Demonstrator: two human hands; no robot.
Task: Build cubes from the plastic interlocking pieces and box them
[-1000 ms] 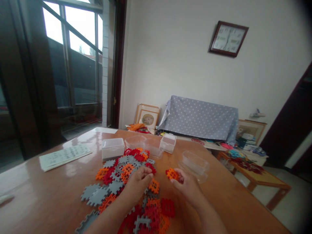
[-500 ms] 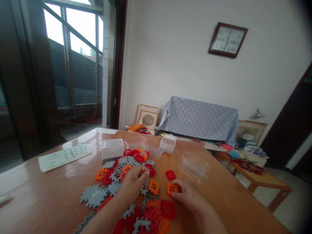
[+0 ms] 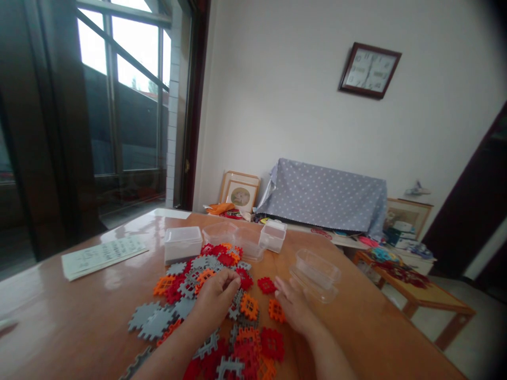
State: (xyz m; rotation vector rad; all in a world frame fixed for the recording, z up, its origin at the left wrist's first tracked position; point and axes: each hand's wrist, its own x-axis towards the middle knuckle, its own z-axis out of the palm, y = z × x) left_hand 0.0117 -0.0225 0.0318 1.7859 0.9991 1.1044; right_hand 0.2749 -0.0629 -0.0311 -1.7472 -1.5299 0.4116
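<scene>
table edges: wooden table (image 3: pixel 59 316) runs off the bottom of the view; its far edge lies just behind the clear boxes, and its right edge slants down past the clear tub (image 3: pixel 317 270).
open room: bare wood on the left, between the paper sheet (image 3: pixel 103 254) and the pile; more bare wood right of the right hand, up to the table's right edge.
left hand: left hand (image 3: pixel 216 298) rests palm down on the pile of tiles (image 3: pixel 186 279), fingers curled, fingertips on grey and red pieces; whether it pinches one i cannot tell.
right hand: right hand (image 3: pixel 293 307) lies open and flat on the wood, fingers stretched forward, holding nothing.
orange tile: orange tile (image 3: pixel 276 310) lies flat on the table, touching the thumb side of the right hand, between the two hands.
red tile: red tile (image 3: pixel 266 285) lies flat on the wood, just beyond the right fingertips, apart from the pile.
pile: grey, red and orange toothed squares, spread from the boxes to the near edge, mostly under and left of the left hand.
boxes: lidded box (image 3: pixel 182 244) and small box (image 3: pixel 272 236) stand at the far side of the pile; the clear tub is near the right hand, not touching it.
room: window (image 3: pixel 122 95) at left, clock (image 3: pixel 369 70) on the white wall, dotted cloth (image 3: pixel 328 195) over furniture, low side table (image 3: pixel 420 293) beyond the right edge.
</scene>
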